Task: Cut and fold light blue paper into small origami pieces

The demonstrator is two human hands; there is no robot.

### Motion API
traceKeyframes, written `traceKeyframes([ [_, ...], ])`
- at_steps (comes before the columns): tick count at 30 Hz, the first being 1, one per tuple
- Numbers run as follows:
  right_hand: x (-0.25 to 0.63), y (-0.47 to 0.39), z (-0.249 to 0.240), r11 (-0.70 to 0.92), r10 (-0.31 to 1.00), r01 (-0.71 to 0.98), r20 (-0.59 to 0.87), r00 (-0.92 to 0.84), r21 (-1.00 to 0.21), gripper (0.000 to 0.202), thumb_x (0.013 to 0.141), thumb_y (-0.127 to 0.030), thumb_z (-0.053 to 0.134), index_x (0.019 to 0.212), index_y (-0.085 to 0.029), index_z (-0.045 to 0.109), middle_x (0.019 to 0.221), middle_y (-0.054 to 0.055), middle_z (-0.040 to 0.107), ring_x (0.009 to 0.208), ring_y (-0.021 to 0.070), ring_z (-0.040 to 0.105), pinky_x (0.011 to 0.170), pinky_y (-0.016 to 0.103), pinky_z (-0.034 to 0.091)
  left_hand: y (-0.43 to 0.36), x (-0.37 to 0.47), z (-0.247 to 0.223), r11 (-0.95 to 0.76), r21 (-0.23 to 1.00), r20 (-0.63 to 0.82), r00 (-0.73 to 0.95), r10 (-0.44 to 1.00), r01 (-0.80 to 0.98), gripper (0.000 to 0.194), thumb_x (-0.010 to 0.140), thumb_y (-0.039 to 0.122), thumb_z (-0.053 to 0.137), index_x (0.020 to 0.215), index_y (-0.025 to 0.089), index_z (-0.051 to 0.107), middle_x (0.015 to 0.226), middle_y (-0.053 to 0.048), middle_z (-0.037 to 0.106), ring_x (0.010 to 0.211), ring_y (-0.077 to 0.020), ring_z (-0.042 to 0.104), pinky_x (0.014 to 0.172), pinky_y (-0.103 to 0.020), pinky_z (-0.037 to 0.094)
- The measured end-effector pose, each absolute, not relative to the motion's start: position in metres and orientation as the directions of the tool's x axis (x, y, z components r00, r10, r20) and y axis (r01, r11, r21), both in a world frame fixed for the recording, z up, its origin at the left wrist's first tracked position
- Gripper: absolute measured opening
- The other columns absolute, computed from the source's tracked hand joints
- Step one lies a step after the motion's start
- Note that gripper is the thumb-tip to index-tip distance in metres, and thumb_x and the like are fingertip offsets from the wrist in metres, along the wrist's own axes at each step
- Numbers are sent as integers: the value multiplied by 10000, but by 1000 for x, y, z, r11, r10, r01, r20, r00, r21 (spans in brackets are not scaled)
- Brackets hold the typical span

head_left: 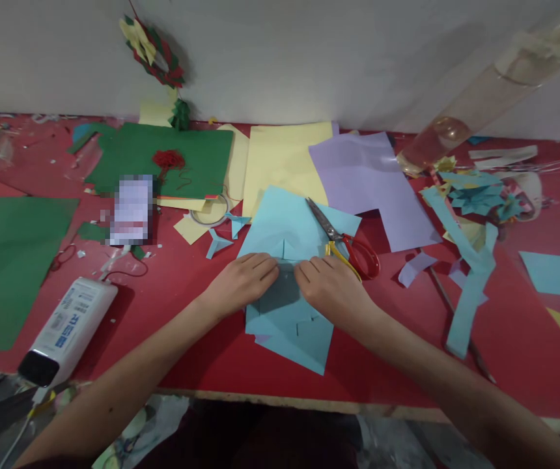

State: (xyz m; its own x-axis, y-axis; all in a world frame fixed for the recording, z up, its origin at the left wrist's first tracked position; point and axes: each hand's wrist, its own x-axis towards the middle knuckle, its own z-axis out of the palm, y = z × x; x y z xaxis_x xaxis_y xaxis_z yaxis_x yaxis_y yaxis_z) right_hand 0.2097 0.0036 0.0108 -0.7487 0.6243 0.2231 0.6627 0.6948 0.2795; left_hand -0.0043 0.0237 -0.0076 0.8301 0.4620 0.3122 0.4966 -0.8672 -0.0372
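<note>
"Grip, quick?"
"Both closed on paper. Left hand [251, 279] and right hand [333, 288] curl their fingers over one light blue sheet [287, 279], one per side. Thumbs hidden."
"Sheet location?"
"Front middle of the table [177, 280], between the hands, over more light blue paper. Slits or dark lines at a few spots."
"Any text?"
"White power bank [73, 326], left side: blue print plus smaller dark lines, too blurred to read. Brand can't be made out. Phone [133, 210] just beyond it is pixelated, screen unreadable. White cable [15, 438] hangs off the power bank's near end."
"Surface?"
"Red, a bit shiny, pale worn front edge, littered with scraps. Scissors [331, 229] just beside the right hand, one red handle, one yellow, tips pointing away from the person."
"Back row?"
"Left to right: green sheet [202, 153] with red thread [167, 157] bunched on top, yellow sheet [282, 153], purple sheet [361, 163] overlapping the yellow one."
"Right side?"
"Folded blue pieces [475, 192] in a heap, cut blue strips [473, 290] nearer, lying over a thin stick [441, 286]."
"Room?"
"Plain pale wall [284, 58] along the far edge. Red, green and yellow paper wreath [155, 55] hangs there; small green ornament [180, 114] below it. Clear cylinder [485, 107], back right."
</note>
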Motion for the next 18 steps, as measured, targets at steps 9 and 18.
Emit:
traceKeyframes([
  [9, 205, -2, 9, 671, 640, 675, 220, -737, 308, 272, 821, 41, 438, 683, -158, 563, 609, 36, 549, 578, 183, 475, 595, 337, 235, 22, -4, -9, -856, -26, 316, 817, 483, 516, 137, 955, 54, 485, 959, 87, 618, 892, -88, 683, 907, -226, 667, 781, -346, 573],
  [18, 208, 4, 3, 610, 695, 750, 282, -662, 256, 243, 856, -20, 493, 677, -175, 548, 620, 16, 522, 568, 169, 444, 579, 329, 243, 21, -3, -14, -838, 53, 342, 779, 526, 543, 175, 988, 86, 438, 983, 107, 611, 923, -86, 678, 933, -216, 640, 809, -345, 540],
])
